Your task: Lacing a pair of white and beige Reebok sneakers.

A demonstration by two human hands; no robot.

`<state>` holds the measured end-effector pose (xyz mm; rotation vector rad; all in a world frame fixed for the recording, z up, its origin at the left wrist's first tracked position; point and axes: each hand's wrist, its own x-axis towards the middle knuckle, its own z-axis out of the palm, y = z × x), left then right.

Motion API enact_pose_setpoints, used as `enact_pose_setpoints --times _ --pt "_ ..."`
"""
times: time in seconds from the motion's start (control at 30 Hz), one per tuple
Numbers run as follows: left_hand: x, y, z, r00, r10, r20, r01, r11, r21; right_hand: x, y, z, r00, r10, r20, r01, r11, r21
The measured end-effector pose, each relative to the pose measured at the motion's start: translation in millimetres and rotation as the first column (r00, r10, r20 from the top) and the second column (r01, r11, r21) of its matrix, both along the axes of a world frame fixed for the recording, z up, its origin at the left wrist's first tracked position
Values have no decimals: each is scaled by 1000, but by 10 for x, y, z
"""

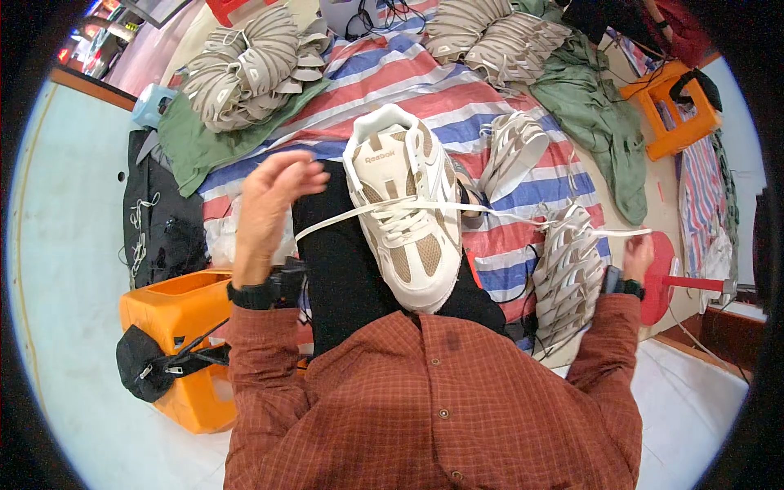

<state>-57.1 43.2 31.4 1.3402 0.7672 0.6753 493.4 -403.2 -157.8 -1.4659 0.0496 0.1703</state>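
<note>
Head view, shoe: a white and tan mesh lace-up sports shoe [404, 216] rests on the person's black-trousered lap [347, 269], toe toward the body, heel collar pointing away.
Head view, lace: a flat white shoelace [523, 217] runs across the shoe's eyelets and stretches out to both sides, pulled taut.
Head view, left hand: the left hand [269, 204] is raised beside the shoe, fingers loosely curled; one lace end runs up toward it, but whether the fingers actually pinch it I cannot tell. A black watch sits on that wrist.
Head view, right hand: the right hand [637, 255] is stretched far out to the right, closed around the other end of the white lace, which runs straight from the shoe to the fist.
Head view, sleeves: both forearms wear a rust-red checked shirt [441, 400].
Head view, ground cover: a red, blue and white striped tarpaulin [425, 90] lies under the work.
Head view, stacks: curved rows of grey-beige shoe uppers [245, 69] lie on the tarpaulin at the top left and top right; a nearer row [567, 273] lies just beside the right forearm.
Head view, surroundings: an orange plastic stool [184, 359] stands at the left, a second orange stool [674, 106] at the upper right, and green cloth [608, 135] lies under the far stacks.
</note>
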Motion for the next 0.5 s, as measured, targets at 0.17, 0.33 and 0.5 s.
enact_pose_setpoints --times 0.17,0.33,0.5 --pt "580 -363 -23 967 -206 151 235 951 -202 -1308 1488 632 926 353 -132 -219 790 573" --pt "667 -450 -93 964 -208 164 240 948 -208 -2175 2394 1154 643 766 5 -759 636 138" --pt "678 -442 -105 947 -311 78 320 918 -234 -2933 2817 1567 298 954 40 -952 300 -62"
